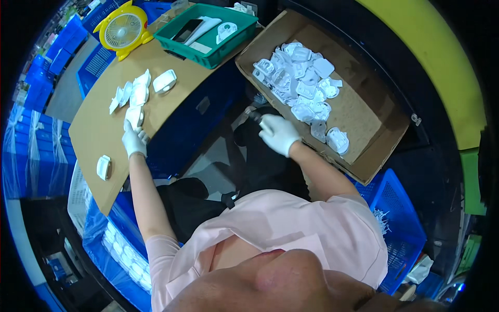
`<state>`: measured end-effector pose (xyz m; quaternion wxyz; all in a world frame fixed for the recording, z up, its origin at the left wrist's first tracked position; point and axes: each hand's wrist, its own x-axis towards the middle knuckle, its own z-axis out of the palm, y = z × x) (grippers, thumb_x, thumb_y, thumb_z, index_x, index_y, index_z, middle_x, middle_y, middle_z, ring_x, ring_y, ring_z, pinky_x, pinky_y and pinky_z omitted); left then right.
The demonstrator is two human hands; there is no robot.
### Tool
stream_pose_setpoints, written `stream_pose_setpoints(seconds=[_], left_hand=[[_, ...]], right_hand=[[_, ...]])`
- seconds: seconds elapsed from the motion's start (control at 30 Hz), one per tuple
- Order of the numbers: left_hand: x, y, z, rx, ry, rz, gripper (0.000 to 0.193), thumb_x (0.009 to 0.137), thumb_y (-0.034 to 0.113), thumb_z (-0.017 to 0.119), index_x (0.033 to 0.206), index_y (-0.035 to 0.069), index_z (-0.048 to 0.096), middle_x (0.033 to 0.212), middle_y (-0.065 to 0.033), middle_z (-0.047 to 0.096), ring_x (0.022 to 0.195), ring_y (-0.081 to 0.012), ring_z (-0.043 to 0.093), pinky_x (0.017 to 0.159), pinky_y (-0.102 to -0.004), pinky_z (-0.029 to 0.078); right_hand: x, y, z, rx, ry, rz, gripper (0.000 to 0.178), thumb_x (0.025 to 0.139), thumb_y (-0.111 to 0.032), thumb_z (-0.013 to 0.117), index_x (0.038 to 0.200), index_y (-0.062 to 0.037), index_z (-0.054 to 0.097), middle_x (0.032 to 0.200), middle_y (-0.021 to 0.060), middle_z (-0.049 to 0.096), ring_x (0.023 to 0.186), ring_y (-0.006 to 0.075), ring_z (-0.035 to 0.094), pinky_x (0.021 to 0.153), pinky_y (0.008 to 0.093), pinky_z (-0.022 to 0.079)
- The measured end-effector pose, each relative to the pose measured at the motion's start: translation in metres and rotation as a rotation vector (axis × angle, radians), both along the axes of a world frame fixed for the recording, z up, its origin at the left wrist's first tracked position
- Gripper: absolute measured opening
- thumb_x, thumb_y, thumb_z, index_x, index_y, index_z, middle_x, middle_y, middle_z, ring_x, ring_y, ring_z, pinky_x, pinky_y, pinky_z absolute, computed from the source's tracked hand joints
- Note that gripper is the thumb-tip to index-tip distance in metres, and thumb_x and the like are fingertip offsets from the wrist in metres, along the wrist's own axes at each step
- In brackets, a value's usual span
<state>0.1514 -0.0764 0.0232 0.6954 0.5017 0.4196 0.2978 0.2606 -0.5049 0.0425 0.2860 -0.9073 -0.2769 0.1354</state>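
Observation:
My left hand, in a white glove, is at the table's edge. Its fingers close on the near end of a white plastic part. Beyond that part lie more white plastic pieces in a loose row, with a single white piece to their right. Another white piece lies nearer to me on the left. My right hand, also gloved, is closed over my lap, beside the cardboard box. A short dark tool sticks out of its fingers; its kind is unclear.
The cardboard box on the right holds a heap of white plastic parts. A green tray and a yellow fan stand at the table's far end. Blue crates flank me, and a bagged crate of white parts is lower left.

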Motion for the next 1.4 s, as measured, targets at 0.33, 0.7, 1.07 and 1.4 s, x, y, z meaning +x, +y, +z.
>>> stream_pose_setpoints(seconds=[0.33,0.7,1.07,1.4], left_hand=[[-0.086,-0.127,-0.069,1.117,0.354,-0.464,0.072,0.077,0.016,0.072,0.138,0.002,0.036,0.128,-0.0179,0.049,0.093,-0.0239,0.056,0.085,-0.0355,0.048],[-0.103,-0.127,-0.116,0.776,0.934,-1.260,0.060,0.083,0.042,0.062,0.127,0.003,0.053,0.129,-0.0220,0.053,0.121,-0.0360,0.050,0.102,-0.0382,0.040],[-0.096,-0.164,-0.089,0.739,0.773,-1.354,0.066,0.082,0.037,0.067,0.132,-0.001,0.047,0.131,-0.0226,0.052,0.119,-0.0321,0.052,0.101,-0.0352,0.041],[-0.086,-0.175,-0.048,-0.433,-0.395,-0.964,0.116,0.060,0.072,0.072,0.146,0.008,0.027,0.140,-0.0104,0.043,0.125,-0.0239,0.047,0.102,-0.0380,0.041]], right_hand=[[0.151,-0.032,-0.109,-0.251,0.038,-0.355,0.035,0.080,-0.019,0.054,0.113,-0.0090,0.059,0.114,0.0208,0.061,0.107,0.0391,0.057,0.089,0.0440,0.046],[0.180,-0.042,-0.124,-0.754,0.111,-0.271,0.045,0.082,-0.027,0.057,0.124,-0.0095,0.055,0.121,0.0181,0.061,0.112,0.0341,0.059,0.092,0.0436,0.048],[0.056,-0.066,-0.005,0.395,0.493,-0.304,0.054,0.076,-0.019,0.063,0.125,-0.0025,0.047,0.083,0.0049,0.057,0.067,0.0110,0.053,0.056,0.0261,0.042],[-0.060,0.067,0.014,0.493,1.130,0.356,0.057,0.074,-0.019,0.065,0.124,0.0007,0.046,0.082,0.0034,0.054,0.068,0.0084,0.052,0.053,0.0196,0.040]])
